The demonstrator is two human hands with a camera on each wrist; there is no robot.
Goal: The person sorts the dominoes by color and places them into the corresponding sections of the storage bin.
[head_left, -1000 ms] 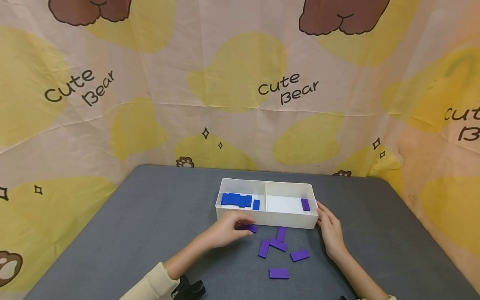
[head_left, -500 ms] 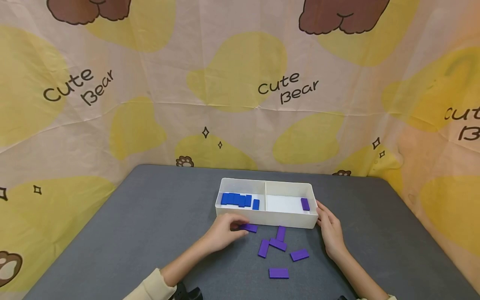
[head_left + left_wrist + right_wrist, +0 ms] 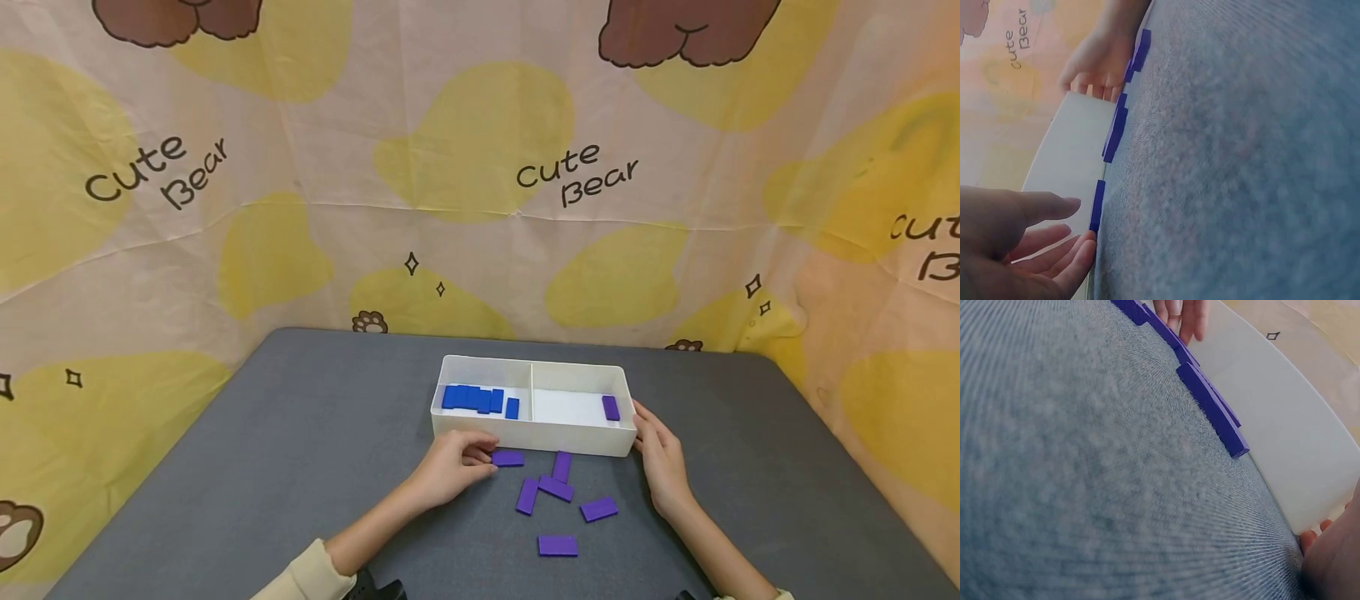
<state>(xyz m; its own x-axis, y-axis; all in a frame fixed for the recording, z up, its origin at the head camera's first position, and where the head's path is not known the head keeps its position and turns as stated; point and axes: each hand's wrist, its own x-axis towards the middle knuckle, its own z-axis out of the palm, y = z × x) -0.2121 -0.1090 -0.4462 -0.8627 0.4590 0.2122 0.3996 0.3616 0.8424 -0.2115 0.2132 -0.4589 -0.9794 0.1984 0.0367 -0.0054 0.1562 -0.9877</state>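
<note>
The purple rectangular tile [image 3: 508, 458] lay flat on the grey table [image 3: 322, 400], just in front of the white two-compartment box [image 3: 570, 435]. Its long axis ran left to right, roughly parallel to the box's front wall. It extended rightward from the fingertips of the left hand [image 3: 450, 467], the nearer hand, so that its left end faced them. As far as I could see, the left hand was relaxed: thumb apart, one fingertip touching the tile end, no pinch. Relative to half a second earlier, the tile had shifted right and squared up with the wall.

Five loose purple tiles [image 3: 527, 497] lay to the right and nearer the person. The left compartment contained blue tiles [image 3: 471, 398]; the right contained a single purple tile [image 3: 611, 408]. The right hand [image 3: 662, 467] rested extended fingers against the box's right end.
</note>
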